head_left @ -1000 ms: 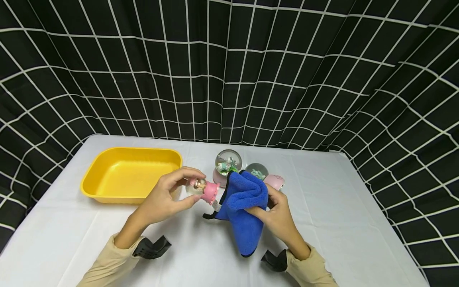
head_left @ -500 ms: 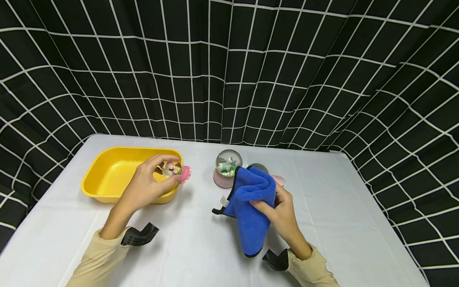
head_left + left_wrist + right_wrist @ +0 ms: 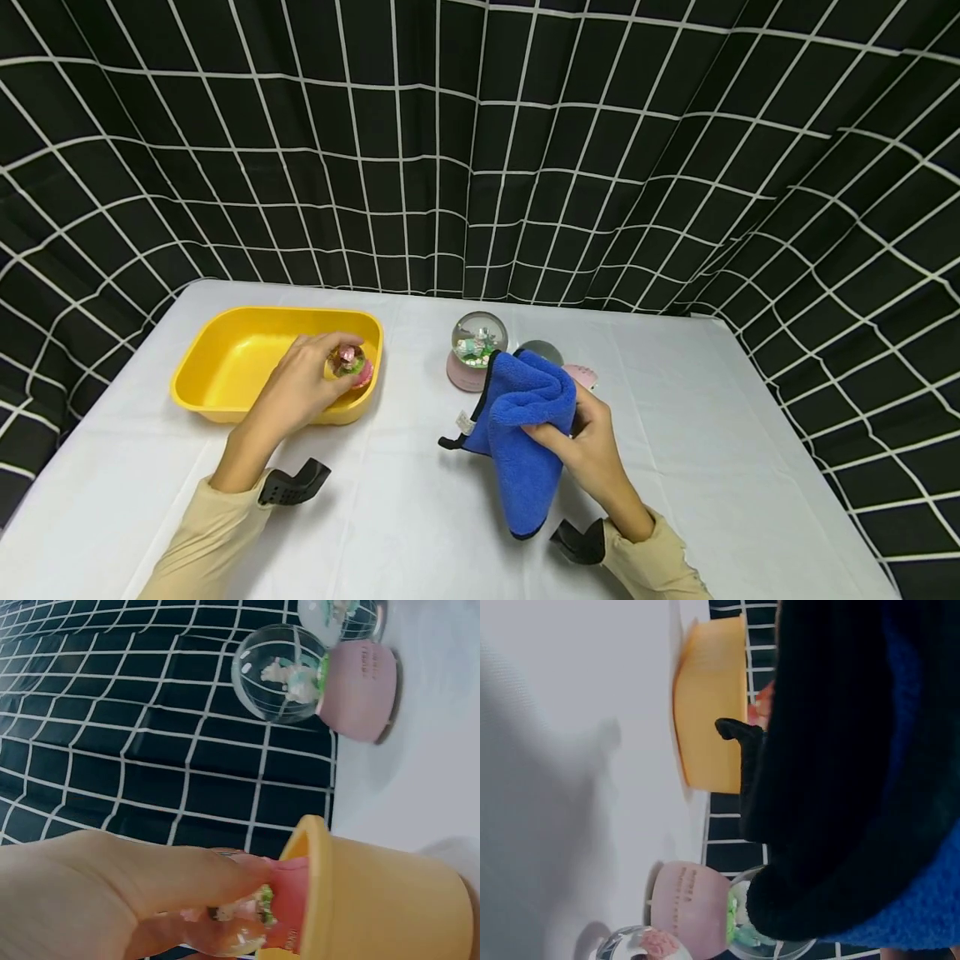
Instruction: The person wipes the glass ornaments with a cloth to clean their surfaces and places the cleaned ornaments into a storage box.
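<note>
My left hand grips a small snow globe with a pink base, thumb and fingers around its glass ball. In the left wrist view, the pink base dips past the rim of the yellow tub, base downward. My right hand holds a bunched blue cloth with black edging above the table. Behind the cloth stands a larger snow globe on a pale pink base. Another globe and a pink base are partly hidden by the cloth.
The yellow tub stands on the left of the white-covered table. A black curtain with a white grid rises behind the table and along both sides.
My left hand has carried the small snow globe left to the yellow tub, turned it base down and lowered it there. My right hand has shifted slightly right with the cloth.
</note>
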A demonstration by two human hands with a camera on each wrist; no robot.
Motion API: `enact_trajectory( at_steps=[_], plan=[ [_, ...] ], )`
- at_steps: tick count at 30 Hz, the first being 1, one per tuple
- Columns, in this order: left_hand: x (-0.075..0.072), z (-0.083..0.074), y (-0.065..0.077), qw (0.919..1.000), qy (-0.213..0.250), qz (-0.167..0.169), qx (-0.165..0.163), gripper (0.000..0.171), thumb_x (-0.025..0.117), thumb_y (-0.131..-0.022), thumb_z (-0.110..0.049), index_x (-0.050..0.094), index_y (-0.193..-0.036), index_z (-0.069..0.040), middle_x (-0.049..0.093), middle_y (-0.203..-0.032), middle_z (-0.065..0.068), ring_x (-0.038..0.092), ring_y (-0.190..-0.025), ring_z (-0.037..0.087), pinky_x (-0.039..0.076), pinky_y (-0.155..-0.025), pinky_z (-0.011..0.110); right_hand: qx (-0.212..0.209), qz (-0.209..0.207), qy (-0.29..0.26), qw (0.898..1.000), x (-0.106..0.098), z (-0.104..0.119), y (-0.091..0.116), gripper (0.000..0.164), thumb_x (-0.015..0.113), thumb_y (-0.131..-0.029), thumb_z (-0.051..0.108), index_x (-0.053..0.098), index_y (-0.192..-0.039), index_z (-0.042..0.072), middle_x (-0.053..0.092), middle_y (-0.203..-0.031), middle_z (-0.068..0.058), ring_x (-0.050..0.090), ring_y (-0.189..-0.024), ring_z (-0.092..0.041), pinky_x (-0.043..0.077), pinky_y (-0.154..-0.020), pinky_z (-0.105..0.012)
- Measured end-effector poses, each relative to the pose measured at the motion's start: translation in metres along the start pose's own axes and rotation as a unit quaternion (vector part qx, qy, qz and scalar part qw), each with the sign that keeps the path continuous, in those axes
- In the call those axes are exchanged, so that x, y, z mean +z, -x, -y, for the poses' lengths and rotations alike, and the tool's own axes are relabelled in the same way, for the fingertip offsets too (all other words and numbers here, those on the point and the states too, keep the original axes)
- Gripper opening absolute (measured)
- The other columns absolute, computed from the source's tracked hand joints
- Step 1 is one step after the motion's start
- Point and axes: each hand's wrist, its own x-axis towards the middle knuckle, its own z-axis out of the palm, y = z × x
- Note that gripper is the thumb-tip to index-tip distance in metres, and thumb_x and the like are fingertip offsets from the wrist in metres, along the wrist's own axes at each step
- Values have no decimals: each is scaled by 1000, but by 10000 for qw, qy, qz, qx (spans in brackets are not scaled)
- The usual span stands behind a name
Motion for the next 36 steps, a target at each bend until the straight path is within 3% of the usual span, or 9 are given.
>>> enact_trajectory(
  at_steps=[4, 9, 16, 23, 26, 30, 33, 36],
  plan=[
    [2, 4, 0, 9997, -136, 214, -13, 39, 77, -84, -10, 66, -121, -4, 69, -96, 9, 52, -100, 33, 40, -81, 39, 59, -2, 8, 10000, -3, 1, -1, 46, 67, -78, -14, 62, -123, -3, 69, -122, 8, 65, -110, -10, 54, -93, -22],
    [4, 8, -1, 9990, -259, 357, -68, 38, 77, -83, -10, 67, -120, -5, 71, -98, 8, 53, -100, 32, 42, -81, 40, -114, -201, -82, 9997, -8, 2, -4, 44, 65, -78, -17, 63, -120, -7, 69, -122, 3, 66, -109, -10, 54, -93, -21],
    [8, 16, -4, 9972, -394, 599, -203, 37, 76, -81, -5, 68, -118, -6, 70, -101, 8, 53, -103, 35, 44, -82, 46, 47, -512, 105, 9986, -20, 10, -7, 36, 66, -79, -15, 68, -112, -1, 71, -117, 4, 68, -106, -10, 55, -89, -20],
    [14, 20, -7, 9964, -456, 718, 53, 35, 79, -78, -2, 69, -112, -4, 67, -91, 4, 58, -85, 23, 47, -76, 36, 204, -674, 280, 9971, -34, 13, -10, 37, 66, -78, -14, 68, -113, -2, 72, -115, 4, 69, -101, -9, 56, -84, -19],
    [14, 20, -6, 9964, -455, 711, 79, 36, 79, -79, -3, 69, -114, -3, 69, -94, 6, 59, -87, 23, 48, -79, 38, 340, -673, 456, 9961, -40, 15, -11, 35, 68, -79, -12, 68, -112, -1, 72, -113, 5, 69, -98, -9, 57, -82, -19],
    [10, 17, -3, 9970, -424, 652, -14, 37, 75, -84, -7, 66, -119, -4, 68, -113, 14, 57, -99, 31, 47, -88, 46, 441, -575, 684, 9950, -46, 16, -12, 35, 69, -81, -10, 67, -115, -3, 72, -113, 9, 69, -97, -7, 56, -82, -18],
    [5, 11, -1, 9983, -295, 491, -144, 38, 71, -88, -11, 64, -125, -6, 61, -127, 19, 52, -110, 38, 43, -96, 54, 513, -590, 730, 9943, -50, 16, -13, 36, 69, -82, -9, 66, -118, -5, 72, -114, 9, 69, -97, -8, 57, -82, -19],
    [3, 2, -1, 9996, -84, 259, -63, 40, 72, -89, -13, 62, -127, -6, 59, -130, 21, 49, -119, 41, 40, -102, 57, 631, -667, 834, 9923, -53, 16, -15, 37, 69, -82, -8, 66, -118, -5, 72, -114, 9, 70, -96, -8, 57, -81, -19]
  ],
)
